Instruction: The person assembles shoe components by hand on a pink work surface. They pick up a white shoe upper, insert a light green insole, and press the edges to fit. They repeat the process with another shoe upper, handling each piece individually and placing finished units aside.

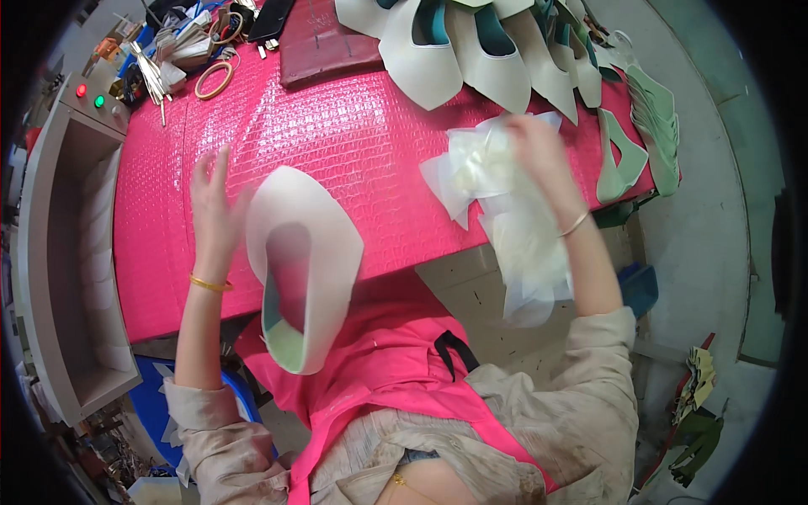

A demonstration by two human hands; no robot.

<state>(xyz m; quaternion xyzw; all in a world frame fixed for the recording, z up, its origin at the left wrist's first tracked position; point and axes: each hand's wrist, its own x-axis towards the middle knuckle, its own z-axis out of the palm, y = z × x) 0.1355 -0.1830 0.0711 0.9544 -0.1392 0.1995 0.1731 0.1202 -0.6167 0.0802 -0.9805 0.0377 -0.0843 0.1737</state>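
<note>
My left hand [217, 202] is raised beside a white shoe upper [331, 227], fingers stretched out and slightly blurred, with nothing visible in them. The upper lies at the table's front edge, its toe pointing away and its heel end reaching over my pink apron. A pale green lining shows inside the heel. On the right, my right hand [543, 156] is over a pile of thin translucent white pieces [480, 160]; its fingers are smeared by motion, so their grip is unclear. More translucent pieces [530, 252] hang below that forearm, past the table edge.
White shoe uppers [421, 63] with teal linings stand in rows at the back. Pale green uppers [652, 126] are stacked at the right edge. A dark red slab [328, 50], phone [271, 18] and tape roll [214, 79] lie far left. A grey box machine [50, 252] borders the left.
</note>
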